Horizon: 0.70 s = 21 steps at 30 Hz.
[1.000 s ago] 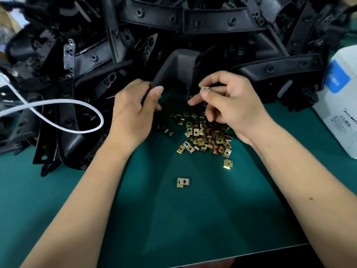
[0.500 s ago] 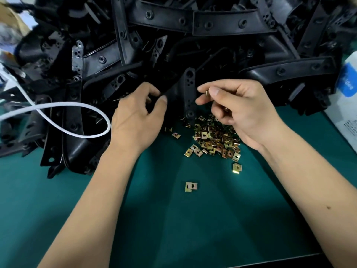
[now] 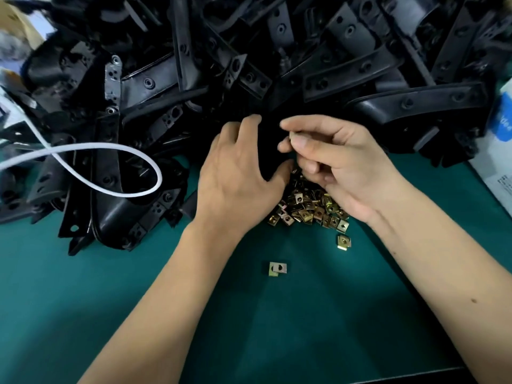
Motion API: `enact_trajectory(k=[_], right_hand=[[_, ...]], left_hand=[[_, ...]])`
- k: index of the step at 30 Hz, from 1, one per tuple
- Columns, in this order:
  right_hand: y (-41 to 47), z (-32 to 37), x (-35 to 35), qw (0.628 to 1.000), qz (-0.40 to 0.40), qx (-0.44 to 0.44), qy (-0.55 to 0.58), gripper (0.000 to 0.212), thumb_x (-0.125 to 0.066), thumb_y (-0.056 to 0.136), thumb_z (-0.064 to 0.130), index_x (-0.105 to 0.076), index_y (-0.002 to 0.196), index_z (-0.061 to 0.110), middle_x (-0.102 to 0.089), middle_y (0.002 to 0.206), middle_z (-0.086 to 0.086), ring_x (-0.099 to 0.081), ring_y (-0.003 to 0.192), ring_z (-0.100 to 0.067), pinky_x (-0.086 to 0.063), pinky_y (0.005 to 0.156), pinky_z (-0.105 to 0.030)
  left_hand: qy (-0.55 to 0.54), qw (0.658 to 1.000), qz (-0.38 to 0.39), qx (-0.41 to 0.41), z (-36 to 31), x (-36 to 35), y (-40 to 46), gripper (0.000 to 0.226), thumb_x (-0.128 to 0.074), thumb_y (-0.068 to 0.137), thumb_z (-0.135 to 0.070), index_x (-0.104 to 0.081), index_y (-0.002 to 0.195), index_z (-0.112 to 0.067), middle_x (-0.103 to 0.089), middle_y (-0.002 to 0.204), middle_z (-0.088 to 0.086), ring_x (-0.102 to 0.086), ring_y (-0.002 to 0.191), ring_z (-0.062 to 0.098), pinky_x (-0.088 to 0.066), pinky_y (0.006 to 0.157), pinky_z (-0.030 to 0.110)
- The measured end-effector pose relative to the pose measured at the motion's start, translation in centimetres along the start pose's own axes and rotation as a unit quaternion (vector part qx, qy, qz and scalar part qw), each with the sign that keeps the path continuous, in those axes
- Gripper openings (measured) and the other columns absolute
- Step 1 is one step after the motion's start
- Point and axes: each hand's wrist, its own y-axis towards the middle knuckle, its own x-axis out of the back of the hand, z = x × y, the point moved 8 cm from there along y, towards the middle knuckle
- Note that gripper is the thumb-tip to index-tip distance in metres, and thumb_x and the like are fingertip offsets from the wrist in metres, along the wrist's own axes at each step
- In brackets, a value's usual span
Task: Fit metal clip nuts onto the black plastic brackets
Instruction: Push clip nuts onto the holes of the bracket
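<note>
Green mat (image 3: 83,314) covers worktop — dark front edge; white box (image 3: 498,162) at right.

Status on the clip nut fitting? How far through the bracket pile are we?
Done: cannot tell; no finished brackets are set apart. In hand: the left hand grips a black plastic bracket while the right hand pinches a small metal clip nut beside it, not yet visibly seated. Left: a big heap of black brackets and a pile of brass-coloured clip nuts on the green mat, so plenty remains.
</note>
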Motion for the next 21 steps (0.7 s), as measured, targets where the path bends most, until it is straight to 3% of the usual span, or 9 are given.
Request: enact_trajectory(k=[6, 11, 13, 17, 21], right_hand=[[-0.1, 0.5, 0.9, 0.992, -0.048, 0.025, -0.116, 0.012, -0.063, 0.1, 0.009, -0.071, 0.109, 0.014, -0.08, 0.103, -0.007, -0.048, 0.052, -0.011, -0.031, 0.047, -0.02], [-0.1, 0.1, 0.7, 0.995, -0.055, 0.004, -0.083, 0.005, -0.056, 0.105, 0.01, -0.06, 0.107, 0.009, -0.079, 0.106, -0.011, -0.051, 0.053, -0.014, -0.029, 0.043, -0.019], [-0.1, 0.0, 0.7, 0.997, -0.063, -0.001, -0.053, 0.006, -0.059, 0.102, 0.005, -0.064, 0.104, 0.008, -0.078, 0.104, -0.009, -0.049, 0.057, -0.012, -0.029, 0.045, -0.02], [-0.2, -0.3, 1.6, 0.994, -0.106, -0.018, -0.008, 0.01, -0.069, 0.094, 0.002, -0.076, 0.099, 0.008, -0.057, 0.085, -0.009, -0.04, 0.057, -0.007, -0.028, 0.051, -0.021], [-0.3, 0.2, 1.9, 0.991, -0.125, 0.006, -0.038, 0.015, -0.073, 0.092, 0.004, -0.081, 0.102, 0.011, -0.051, 0.087, -0.02, -0.035, 0.057, -0.012, -0.025, 0.052, -0.024]], left_hand=[[-0.034, 0.998, 0.024, 0.047, 1.6, -0.4, 0.3, 0.064, -0.067, 0.092, -0.05, -0.045, 0.148, -0.03, -0.062, 0.13, 0.003, -0.06, 0.12, 0.026, -0.048, 0.096, 0.037], [-0.136, 0.987, 0.033, 0.079, 2.6, 0.0, 0.1, 0.055, -0.061, 0.091, -0.055, -0.053, 0.142, -0.039, -0.064, 0.131, -0.008, -0.056, 0.127, 0.016, -0.048, 0.107, 0.043], [-0.152, 0.985, 0.027, 0.073, 2.4, 0.3, 0.1, 0.053, -0.06, 0.091, -0.054, -0.055, 0.141, -0.038, -0.066, 0.126, -0.008, -0.059, 0.123, 0.014, -0.049, 0.105, 0.044], [-0.176, 0.983, 0.017, 0.051, 1.8, 0.5, 0.3, 0.049, -0.06, 0.093, -0.051, -0.058, 0.139, -0.036, -0.067, 0.124, -0.01, -0.06, 0.121, 0.011, -0.049, 0.105, 0.042], [-0.187, 0.982, 0.015, 0.013, 0.8, 0.5, 0.2, 0.047, -0.062, 0.095, -0.046, -0.059, 0.14, -0.032, -0.065, 0.126, -0.009, -0.059, 0.121, 0.008, -0.049, 0.103, 0.037]])
